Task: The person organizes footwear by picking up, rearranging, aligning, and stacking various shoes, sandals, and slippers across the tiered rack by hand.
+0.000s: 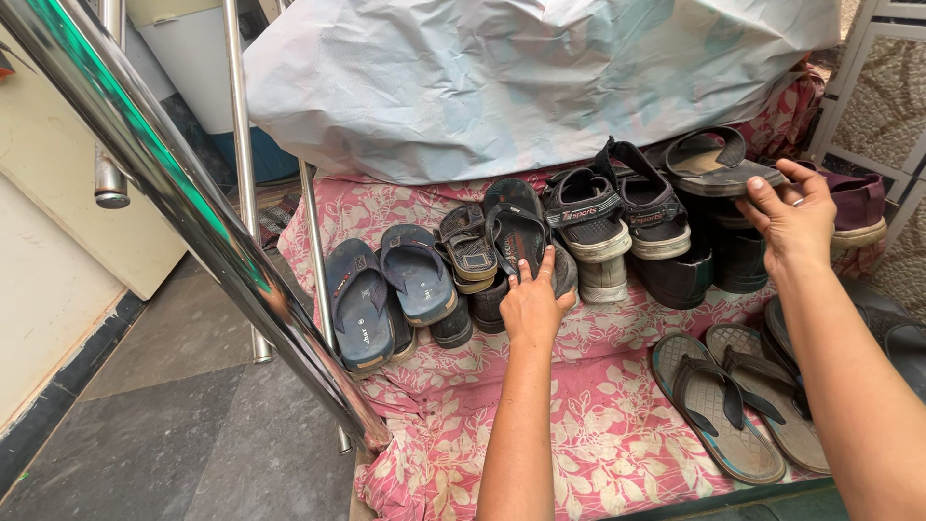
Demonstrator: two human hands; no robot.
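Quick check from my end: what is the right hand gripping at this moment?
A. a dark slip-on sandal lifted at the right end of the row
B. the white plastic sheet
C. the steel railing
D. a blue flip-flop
A: the right hand grips the edge of the dark slip-on sandal, raised above the shoes at the row's right end.

- Black flip-flop [516,232]: worn, propped upright against the shoe row on pink floral cloth.
- Dark slide sandal [716,166]: lies flat, topmost on the stacked shoes at right.
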